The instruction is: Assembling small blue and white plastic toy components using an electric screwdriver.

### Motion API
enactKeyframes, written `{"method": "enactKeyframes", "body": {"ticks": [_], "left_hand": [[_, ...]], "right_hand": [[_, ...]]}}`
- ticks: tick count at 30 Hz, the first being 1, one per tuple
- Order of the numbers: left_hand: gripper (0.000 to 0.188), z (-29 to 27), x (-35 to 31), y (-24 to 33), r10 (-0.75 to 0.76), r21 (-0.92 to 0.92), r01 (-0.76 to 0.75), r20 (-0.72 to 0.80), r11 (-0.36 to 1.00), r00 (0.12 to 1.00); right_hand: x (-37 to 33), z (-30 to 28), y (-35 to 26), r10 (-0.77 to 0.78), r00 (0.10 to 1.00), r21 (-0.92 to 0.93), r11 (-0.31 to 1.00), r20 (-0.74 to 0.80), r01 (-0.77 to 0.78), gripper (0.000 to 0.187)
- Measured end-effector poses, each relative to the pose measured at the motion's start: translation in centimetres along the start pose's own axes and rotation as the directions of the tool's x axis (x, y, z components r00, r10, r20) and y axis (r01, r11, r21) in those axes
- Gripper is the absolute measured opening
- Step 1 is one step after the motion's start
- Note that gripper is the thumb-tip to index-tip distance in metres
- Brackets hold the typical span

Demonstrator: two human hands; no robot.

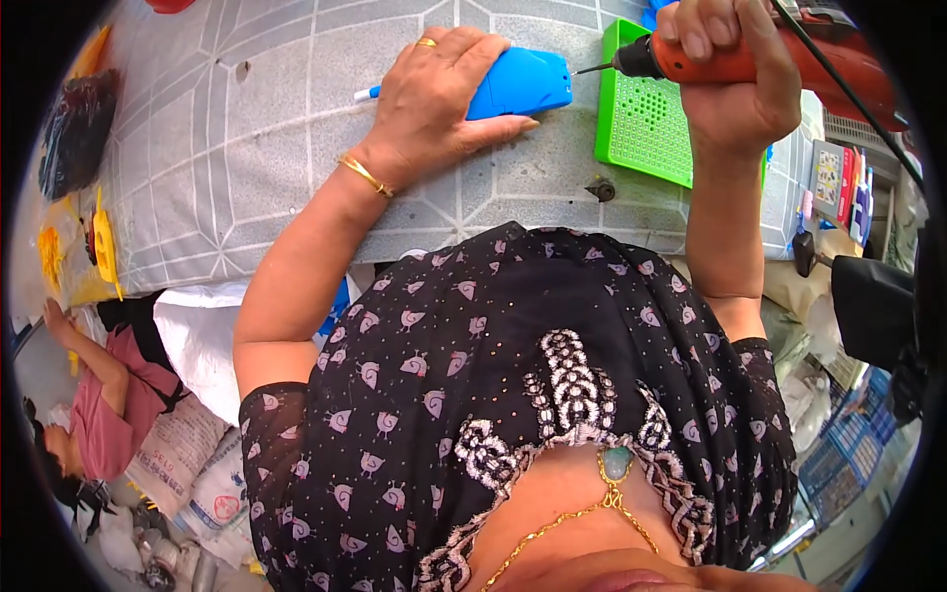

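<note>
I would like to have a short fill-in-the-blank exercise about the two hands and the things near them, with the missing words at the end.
1. The left hand grips a rounded blue plastic casing, and a gold-coloured bracelet circles its ____.
2. The right hand holds a red-orange power tool whose thin metal bit points toward the person's ____ side.
3. A rectangular ____ plastic tray lies on the grey patterned table cover.

Missing words: wrist; left; green.

Blue device [525, 84] partly under my left hand [441, 84], green tray [656, 150] partly behind my right hand [750, 84], red object [170, 4] cropped by top edge
</note>
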State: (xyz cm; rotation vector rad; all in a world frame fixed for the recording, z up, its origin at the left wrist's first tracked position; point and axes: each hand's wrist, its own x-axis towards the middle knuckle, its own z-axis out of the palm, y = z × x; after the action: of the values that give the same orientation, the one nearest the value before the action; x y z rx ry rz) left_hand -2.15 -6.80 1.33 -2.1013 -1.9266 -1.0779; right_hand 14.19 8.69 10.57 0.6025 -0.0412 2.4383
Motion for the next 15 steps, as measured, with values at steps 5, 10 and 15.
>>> {"method": "enactKeyframes", "body": {"ticks": [5, 10, 15], "left_hand": [[0.071, 0.1, 0.1, -0.1, 0.018, -0.021, -0.018, 0.0, 1.0, 1.0], [0.072, 0.3, -0.1, -0.2, 0.017, 0.002, -0.017, 0.008, 1.0, 1.0], [0.073, 0.2, -0.2, -0.3, 0.011, 0.01, -0.011, 0.009, 1.0, 1.0]], "right_hand": [[-0.8, 2.1, 0.1, -0.221, 0.974, -0.983, 0.184, -0.046, -0.004, 0.014], [-0.4, -1.2, 0.6, -0.117, 0.993, -0.652, 0.754, -0.014, 0.079, 0.012], [-0.8, 0.2, 0.6, -0.178, 0.983, -0.981, 0.192, -0.039, -0.004, 0.011]]}}
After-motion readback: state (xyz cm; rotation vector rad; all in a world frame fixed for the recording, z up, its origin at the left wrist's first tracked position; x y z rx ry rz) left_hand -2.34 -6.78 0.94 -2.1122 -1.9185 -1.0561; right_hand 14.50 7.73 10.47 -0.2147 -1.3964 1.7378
